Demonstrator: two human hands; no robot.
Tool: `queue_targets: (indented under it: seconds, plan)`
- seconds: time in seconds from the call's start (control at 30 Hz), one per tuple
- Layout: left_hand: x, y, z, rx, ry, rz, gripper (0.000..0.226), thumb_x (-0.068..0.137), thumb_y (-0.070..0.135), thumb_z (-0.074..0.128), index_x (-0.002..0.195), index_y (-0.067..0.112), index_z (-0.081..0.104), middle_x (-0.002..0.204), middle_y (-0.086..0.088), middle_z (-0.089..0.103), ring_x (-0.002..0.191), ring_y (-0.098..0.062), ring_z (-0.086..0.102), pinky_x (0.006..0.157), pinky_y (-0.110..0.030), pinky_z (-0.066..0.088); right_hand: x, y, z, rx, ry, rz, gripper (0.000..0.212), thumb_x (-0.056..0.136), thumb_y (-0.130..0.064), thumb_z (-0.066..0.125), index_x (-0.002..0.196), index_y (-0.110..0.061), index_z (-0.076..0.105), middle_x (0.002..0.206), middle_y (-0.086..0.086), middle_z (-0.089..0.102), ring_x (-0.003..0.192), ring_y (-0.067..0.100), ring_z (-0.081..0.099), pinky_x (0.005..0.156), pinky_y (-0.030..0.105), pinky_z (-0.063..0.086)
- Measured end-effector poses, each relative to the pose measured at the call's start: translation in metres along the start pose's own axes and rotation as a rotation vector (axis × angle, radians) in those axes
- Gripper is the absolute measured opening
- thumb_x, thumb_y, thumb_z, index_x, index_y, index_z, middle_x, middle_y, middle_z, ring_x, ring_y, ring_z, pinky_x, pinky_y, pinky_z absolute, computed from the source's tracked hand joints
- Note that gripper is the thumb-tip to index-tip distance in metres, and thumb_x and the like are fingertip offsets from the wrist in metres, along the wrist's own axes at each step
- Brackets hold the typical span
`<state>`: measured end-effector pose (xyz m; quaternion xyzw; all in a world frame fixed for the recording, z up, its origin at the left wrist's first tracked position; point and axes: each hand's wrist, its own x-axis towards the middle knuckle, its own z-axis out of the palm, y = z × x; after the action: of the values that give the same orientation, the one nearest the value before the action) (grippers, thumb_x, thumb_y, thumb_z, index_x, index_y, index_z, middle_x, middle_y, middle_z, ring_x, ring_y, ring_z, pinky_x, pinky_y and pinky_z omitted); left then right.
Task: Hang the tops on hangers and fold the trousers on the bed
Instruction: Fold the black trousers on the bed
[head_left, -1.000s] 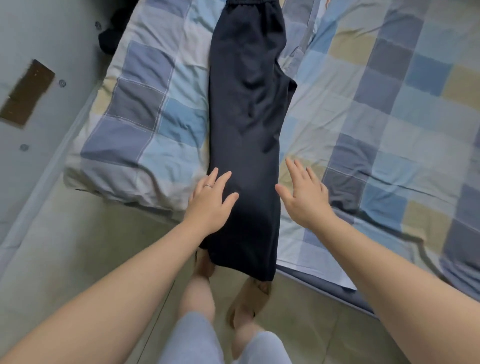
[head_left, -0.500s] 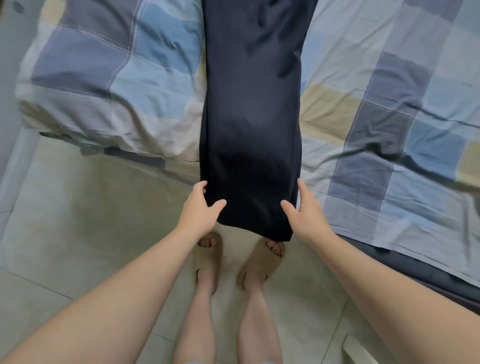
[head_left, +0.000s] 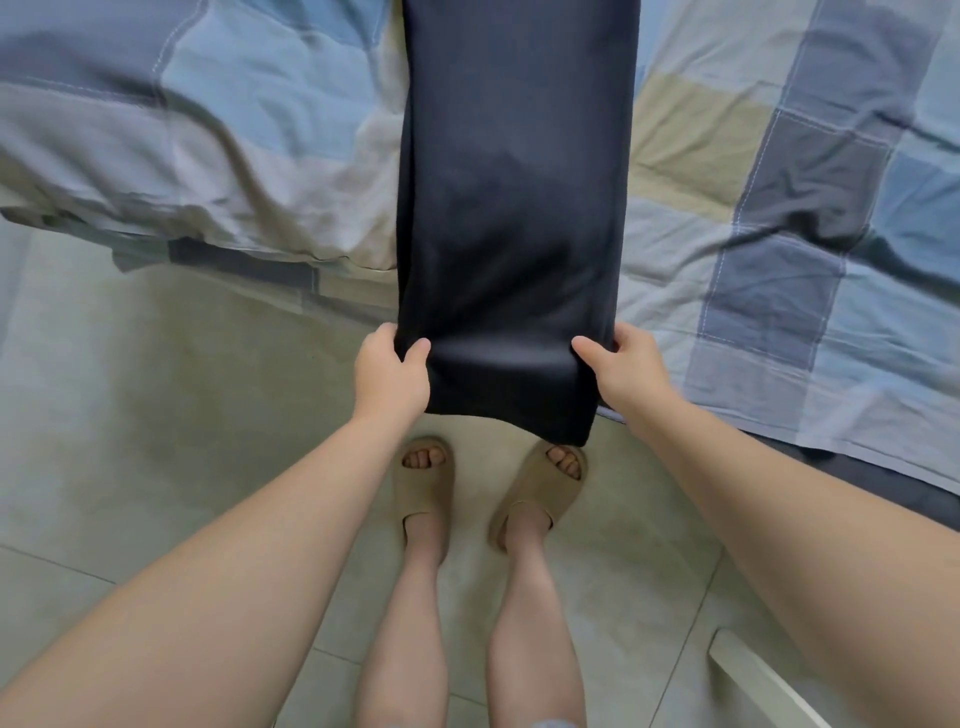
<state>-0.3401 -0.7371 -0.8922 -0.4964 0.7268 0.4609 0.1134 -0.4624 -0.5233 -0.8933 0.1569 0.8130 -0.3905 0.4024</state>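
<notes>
The step in hand seems to be the folding of the trousers (head_left: 514, 208). They are dark and lie lengthwise on the bed (head_left: 779, 218) with the legs together, and their lower end hangs over the near edge of the bed, above the floor (head_left: 156, 415). The left hand (head_left: 389, 374) pinches the left side of the cloth just above the hem, with the thumb on top and the fingers behind. The right hand (head_left: 628, 369) holds the right side at the same height, so each grip is closed on the trousers. I judge that the next move calls for lifting this end and carrying it forward over the upper part, keeping both sides level so that the fold comes out straight. The waist end is out of view, so I cannot tell where the fold must meet. There is open room on the checked cover (head_left: 218, 119) on both sides of the trousers. The person stands close to the bed edge in beige slippers (head_left: 423, 483), and a white object (head_left: 753, 670) lies on the floor at the right, well apart from the hands.
</notes>
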Motion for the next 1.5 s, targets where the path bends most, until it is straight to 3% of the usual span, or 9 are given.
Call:
queue_targets:
  seconds: [0.17,0.27,0.37,0.6,0.8,0.97,1.13,1.27,1.5]
  plan:
    - [0.008,-0.002,-0.001,0.135,0.023,0.002,0.017,0.096,0.024,0.062,0.108,0.012,0.06,0.126,-0.008,0.052,0.118,-0.032,0.05,0.101,-0.04,0.042,0.001,-0.003,0.007,0.014,0.031,0.028,0.026,0.092,-0.029,0.065,0.115,-0.019,0.059,0.107,0.0,0.067,0.097,0.022,0.066,0.072,0.041,0.059]
    - [0.012,0.007,0.003,0.018,0.052,0.041,0.042,0.085,0.026,0.076,0.113,0.02,0.046,0.116,0.005,0.052,0.114,-0.024,0.054,0.098,-0.038,0.046,0.006,-0.004,0.005,0.105,0.022,0.003,0.043,0.088,-0.026,0.074,0.121,-0.021,0.047,0.109,-0.008,0.059,0.095,0.01,0.061,0.064,0.028,0.05]
    - [0.013,0.012,0.006,-0.1,-0.023,0.006,0.059,0.081,0.03,0.08,0.125,0.023,0.041,0.112,0.011,0.057,0.107,-0.02,0.06,0.092,-0.038,0.051,0.016,-0.006,0.003,0.219,-0.108,0.013,0.052,0.081,-0.023,0.081,0.125,-0.018,0.054,0.113,-0.005,0.07,0.1,0.014,0.069,0.083,0.031,0.056]
    - [0.0,-0.009,-0.005,0.074,-0.211,-0.053,0.035,0.094,0.038,0.065,0.117,0.012,0.067,0.112,-0.004,0.071,0.106,-0.027,0.065,0.095,-0.043,0.053,0.004,-0.01,0.006,0.287,-0.365,0.134,0.05,0.077,-0.026,0.085,0.122,-0.016,0.067,0.113,0.002,0.076,0.105,0.021,0.072,0.096,0.039,0.054]
    - [-0.052,0.0,-0.036,-0.05,-0.171,-0.085,0.03,0.102,0.038,0.054,0.113,0.013,0.063,0.104,0.004,0.068,0.1,-0.021,0.063,0.077,-0.028,0.046,-0.054,-0.01,-0.008,0.154,-0.3,0.171,0.036,0.077,-0.033,0.085,0.107,-0.02,0.071,0.102,-0.005,0.077,0.099,0.017,0.072,0.096,0.038,0.055]
    - [-0.101,0.017,-0.066,-0.179,-0.182,-0.207,0.039,0.1,0.044,0.054,0.108,0.007,0.065,0.106,-0.008,0.072,0.1,-0.028,0.068,0.093,-0.045,0.055,-0.124,-0.01,-0.016,0.167,-0.207,0.213,0.038,0.077,-0.033,0.085,0.107,-0.016,0.072,0.099,-0.004,0.078,0.096,0.019,0.073,0.096,0.042,0.056]
    - [-0.14,0.05,-0.116,-0.253,-0.259,-0.228,0.032,0.101,0.04,0.056,0.12,0.015,0.064,0.113,0.001,0.071,0.1,-0.021,0.068,0.089,-0.036,0.056,-0.203,-0.031,-0.023,0.331,-0.088,0.219,0.028,0.082,-0.026,0.081,0.105,-0.013,0.072,0.102,0.003,0.078,0.095,0.025,0.073,0.093,0.045,0.057]
    - [-0.165,0.059,-0.157,-0.26,-0.291,-0.237,0.02,0.098,0.04,0.06,0.106,0.022,0.066,0.114,0.0,0.071,0.102,-0.023,0.069,0.096,-0.043,0.056,-0.258,-0.055,-0.024,0.474,-0.063,0.242,0.029,0.087,-0.025,0.076,0.112,-0.012,0.069,0.1,0.003,0.076,0.085,0.021,0.07,0.068,0.031,0.056]
    - [-0.226,0.051,-0.206,-0.349,-0.272,-0.304,0.022,0.097,0.042,0.058,0.102,0.022,0.064,0.101,0.002,0.069,0.078,-0.018,0.06,0.07,-0.03,0.053,-0.336,-0.073,-0.024,0.72,-0.025,0.237,0.015,0.089,-0.016,0.074,0.103,-0.013,0.067,0.096,0.003,0.075,0.084,0.018,0.07,0.073,0.031,0.057]
